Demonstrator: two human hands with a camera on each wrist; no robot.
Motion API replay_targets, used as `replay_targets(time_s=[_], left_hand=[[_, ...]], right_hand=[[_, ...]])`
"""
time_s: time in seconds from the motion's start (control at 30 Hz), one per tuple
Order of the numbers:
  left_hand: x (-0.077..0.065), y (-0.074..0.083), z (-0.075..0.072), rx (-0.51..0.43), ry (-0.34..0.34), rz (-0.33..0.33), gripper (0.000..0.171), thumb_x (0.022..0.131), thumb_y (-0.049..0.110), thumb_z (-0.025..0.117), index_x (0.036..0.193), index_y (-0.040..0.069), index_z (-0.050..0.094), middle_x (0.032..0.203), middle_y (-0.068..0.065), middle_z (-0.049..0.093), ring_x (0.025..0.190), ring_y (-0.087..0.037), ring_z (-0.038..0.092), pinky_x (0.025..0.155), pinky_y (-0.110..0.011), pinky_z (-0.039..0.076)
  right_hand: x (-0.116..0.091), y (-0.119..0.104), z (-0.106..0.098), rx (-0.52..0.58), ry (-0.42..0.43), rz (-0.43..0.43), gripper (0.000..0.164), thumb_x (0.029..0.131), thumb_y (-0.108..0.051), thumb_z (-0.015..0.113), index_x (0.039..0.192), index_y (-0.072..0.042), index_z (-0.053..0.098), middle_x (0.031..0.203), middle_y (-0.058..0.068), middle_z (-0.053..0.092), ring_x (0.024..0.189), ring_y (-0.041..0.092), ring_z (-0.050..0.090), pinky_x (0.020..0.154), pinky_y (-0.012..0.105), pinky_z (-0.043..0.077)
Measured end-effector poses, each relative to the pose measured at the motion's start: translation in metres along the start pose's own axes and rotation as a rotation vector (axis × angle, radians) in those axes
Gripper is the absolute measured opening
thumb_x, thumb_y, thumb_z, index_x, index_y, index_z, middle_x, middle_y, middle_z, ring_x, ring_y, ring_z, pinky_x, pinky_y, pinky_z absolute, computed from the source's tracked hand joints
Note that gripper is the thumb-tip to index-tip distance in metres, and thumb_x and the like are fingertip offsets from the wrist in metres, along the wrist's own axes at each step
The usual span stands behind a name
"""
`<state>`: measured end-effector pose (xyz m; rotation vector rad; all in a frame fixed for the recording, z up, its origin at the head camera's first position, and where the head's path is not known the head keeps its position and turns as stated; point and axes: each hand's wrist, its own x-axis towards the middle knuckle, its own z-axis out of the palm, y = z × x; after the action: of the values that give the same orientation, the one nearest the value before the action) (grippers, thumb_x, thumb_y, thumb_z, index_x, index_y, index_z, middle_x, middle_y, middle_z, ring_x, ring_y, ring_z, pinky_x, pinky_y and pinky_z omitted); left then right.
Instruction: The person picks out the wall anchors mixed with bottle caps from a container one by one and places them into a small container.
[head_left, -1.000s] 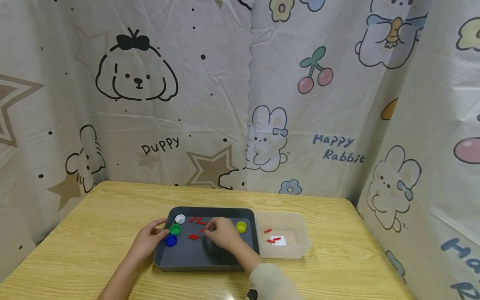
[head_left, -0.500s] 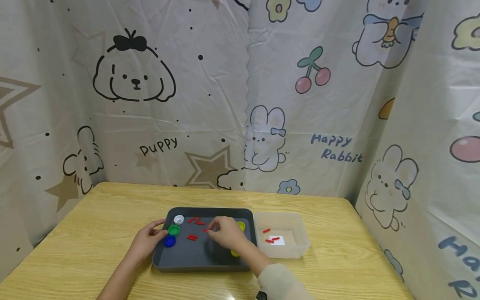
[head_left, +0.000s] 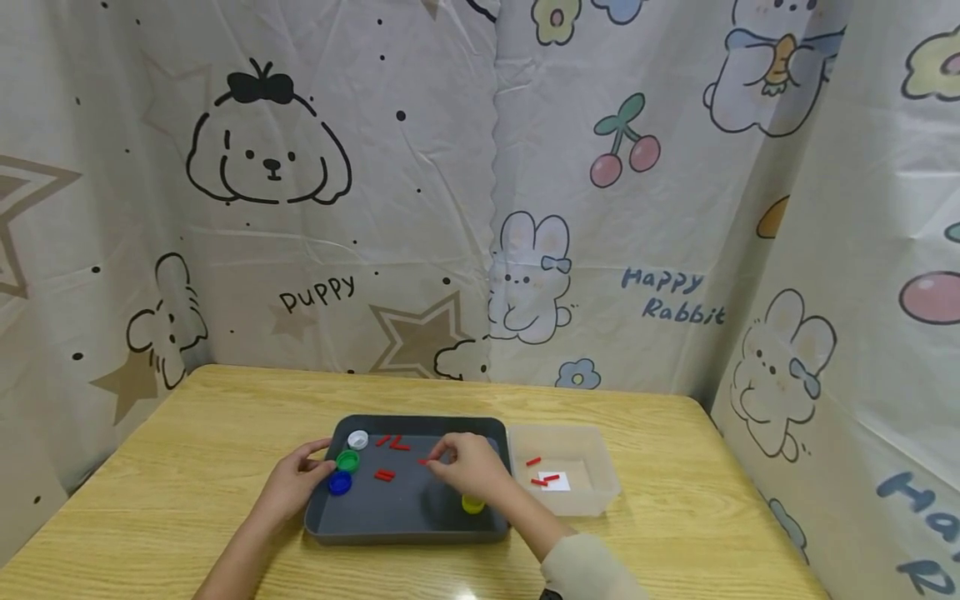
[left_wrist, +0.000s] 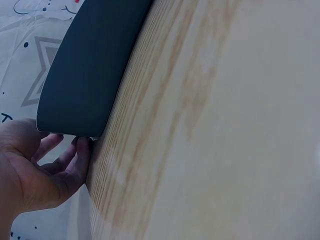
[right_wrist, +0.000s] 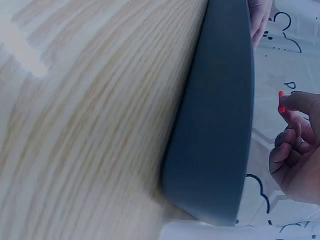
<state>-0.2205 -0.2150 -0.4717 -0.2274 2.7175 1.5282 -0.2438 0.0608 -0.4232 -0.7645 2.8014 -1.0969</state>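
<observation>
My left hand grips the left rim of a dark grey tray, thumb over the edge. In the left wrist view its curled fingers lie against the tray's end wall. Over the right half of the tray, my right hand pinches a small red stick between thumb and fingertip. The right wrist view shows this red stick held above the rim. White, green and blue bottle caps line the tray's left side. A yellow cap lies partly under my right wrist.
Several more red sticks lie in the tray, including a close pair. A translucent plastic box stands against the tray's right side, with red sticks and a white paper piece inside. Printed curtains surround the wooden table.
My right hand has moved right across the tray with the red stick. It now covers the upper yellow cap, while the lower yellow cap shows. My left hand stays on the rim.
</observation>
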Motion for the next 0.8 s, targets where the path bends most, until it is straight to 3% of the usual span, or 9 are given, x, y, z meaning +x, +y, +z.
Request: replay_targets(time_s=[0.8], left_hand=[[-0.002, 0.000, 0.000, 0.004, 0.002, 0.032, 0.047, 0.094, 0.020, 0.055, 0.135, 0.000, 0.045, 0.109, -0.023, 0.060, 0.097, -0.027, 0.059, 0.077, -0.035, 0.049]], right_hand=[[-0.021, 0.013, -0.047, -0.059, 0.020, 0.061, 0.008, 0.086, -0.021, 0.066, 0.089, -0.014, 0.069, 0.056, -0.004, 0.041, 0.044, 0.008, 0.034, 0.043, 0.020, 0.029]])
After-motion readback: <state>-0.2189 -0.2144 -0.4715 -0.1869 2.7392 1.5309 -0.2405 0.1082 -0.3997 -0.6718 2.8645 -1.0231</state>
